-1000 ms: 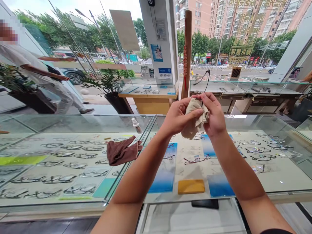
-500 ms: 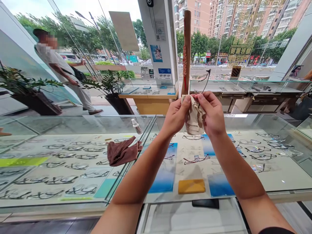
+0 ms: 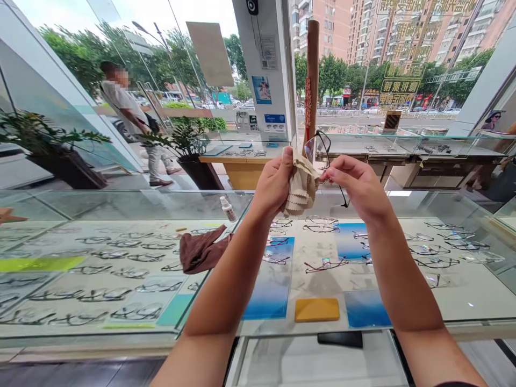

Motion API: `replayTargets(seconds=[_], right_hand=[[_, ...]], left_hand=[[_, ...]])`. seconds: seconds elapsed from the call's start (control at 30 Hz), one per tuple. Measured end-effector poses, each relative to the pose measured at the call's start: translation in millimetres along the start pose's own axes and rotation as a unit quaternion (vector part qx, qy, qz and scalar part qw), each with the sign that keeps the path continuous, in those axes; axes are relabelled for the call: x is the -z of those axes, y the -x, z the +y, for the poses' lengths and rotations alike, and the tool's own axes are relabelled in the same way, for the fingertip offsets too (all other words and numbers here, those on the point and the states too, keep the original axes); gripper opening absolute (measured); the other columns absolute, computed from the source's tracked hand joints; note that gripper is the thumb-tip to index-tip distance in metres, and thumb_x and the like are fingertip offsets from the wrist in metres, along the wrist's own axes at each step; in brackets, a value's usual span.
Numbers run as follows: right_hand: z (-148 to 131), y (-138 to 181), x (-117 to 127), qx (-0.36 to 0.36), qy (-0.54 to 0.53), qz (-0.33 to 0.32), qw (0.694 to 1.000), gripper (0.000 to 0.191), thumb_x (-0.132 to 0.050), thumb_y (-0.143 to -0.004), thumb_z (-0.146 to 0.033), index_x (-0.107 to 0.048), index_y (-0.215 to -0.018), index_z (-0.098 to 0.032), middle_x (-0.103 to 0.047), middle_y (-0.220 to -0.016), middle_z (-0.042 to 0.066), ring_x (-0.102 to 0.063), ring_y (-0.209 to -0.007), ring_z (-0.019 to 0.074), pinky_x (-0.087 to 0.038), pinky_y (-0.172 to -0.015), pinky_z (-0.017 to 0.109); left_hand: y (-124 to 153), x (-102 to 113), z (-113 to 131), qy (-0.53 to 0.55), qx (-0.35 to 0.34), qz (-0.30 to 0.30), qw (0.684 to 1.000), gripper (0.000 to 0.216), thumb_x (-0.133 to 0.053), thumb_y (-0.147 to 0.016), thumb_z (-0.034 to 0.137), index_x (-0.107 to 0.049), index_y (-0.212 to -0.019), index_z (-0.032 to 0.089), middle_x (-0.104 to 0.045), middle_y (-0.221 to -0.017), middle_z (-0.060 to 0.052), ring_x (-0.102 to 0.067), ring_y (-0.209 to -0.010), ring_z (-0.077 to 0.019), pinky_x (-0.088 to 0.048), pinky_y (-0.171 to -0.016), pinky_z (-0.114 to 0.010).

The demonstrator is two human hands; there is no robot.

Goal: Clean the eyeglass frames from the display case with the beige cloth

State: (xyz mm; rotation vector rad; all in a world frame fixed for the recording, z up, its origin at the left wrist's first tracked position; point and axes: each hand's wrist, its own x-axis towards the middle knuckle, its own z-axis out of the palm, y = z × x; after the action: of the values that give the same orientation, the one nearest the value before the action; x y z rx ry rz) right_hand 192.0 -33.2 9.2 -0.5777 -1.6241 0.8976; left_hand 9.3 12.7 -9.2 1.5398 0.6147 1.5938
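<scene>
I hold both hands up over a glass display counter [image 3: 121, 207] full of eyeglass frames. My left hand [image 3: 274, 183] is closed on a beige cleaning cloth [image 3: 301, 185] that hangs from its fingers. My right hand [image 3: 355, 183] pinches a pair of thin black-framed glasses [image 3: 322, 148] by the frame, one lens showing above the cloth and a temple arm hanging down. The cloth touches the left lens.
A brown cloth [image 3: 201, 250] and a small spray bottle [image 3: 228, 208] lie on the counter glass to the left. A yellow pad [image 3: 316, 309] sits inside the case. A wooden post [image 3: 311, 80] stands behind. A person [image 3: 133, 123] walks outside the window.
My hands have drawn apart and risen; the glasses, wrapped in the cloth before, now show a lens above it. The person outside has walked to the right.
</scene>
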Motion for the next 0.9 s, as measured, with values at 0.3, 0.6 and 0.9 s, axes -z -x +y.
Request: replayTargets(seconds=[0.3, 0.6, 0.9], right_hand=[[-1.6, 0.1, -0.5, -0.027, 0.035, -0.029, 0.999, 0.023, -0.077, -0.083, -0.041, -0.068, -0.076, -0.022, -0.068, -0.08, 0.0, -0.06, -0.081, 0.0141, -0.052, -0.085, 0.034], [-0.8, 0.5, -1.6, -0.035, 0.044, -0.029, 0.998, 0.024, -0.076, -0.084, -0.042, -0.067, -0.075, -0.022, -0.069, -0.08, 0.001, -0.06, -0.08, 0.0149, -0.049, -0.082, 0.034], [2.7, -0.6, -2.2, -0.046, 0.053, -0.03, 0.997, 0.031, -0.079, -0.082, -0.05, -0.065, -0.075, -0.022, -0.067, -0.079, 0.001, -0.057, -0.078, 0.0152, -0.047, -0.08, 0.036]], left_hand=[[0.6, -0.8, 5.8, -0.016, -0.025, 0.007, 1.0, 0.06, -0.07, -0.081, 0.077, -0.065, -0.072, 0.018, -0.062, -0.06, 0.0, -0.054, -0.051, -0.0098, -0.038, -0.046, -0.022], [-2.2, 4.6, 7.9, -0.021, -0.048, 0.037, 0.998, 0.056, -0.078, -0.075, 0.074, -0.069, -0.073, 0.02, -0.065, -0.062, 0.001, -0.052, -0.053, -0.0091, -0.04, -0.049, -0.022], [-1.2, 4.2, 9.2, -0.037, -0.044, 0.034, 0.998, 0.054, -0.079, -0.076, 0.071, -0.067, -0.073, 0.019, -0.063, -0.065, 0.001, -0.05, -0.055, -0.0098, -0.039, -0.05, -0.023]])
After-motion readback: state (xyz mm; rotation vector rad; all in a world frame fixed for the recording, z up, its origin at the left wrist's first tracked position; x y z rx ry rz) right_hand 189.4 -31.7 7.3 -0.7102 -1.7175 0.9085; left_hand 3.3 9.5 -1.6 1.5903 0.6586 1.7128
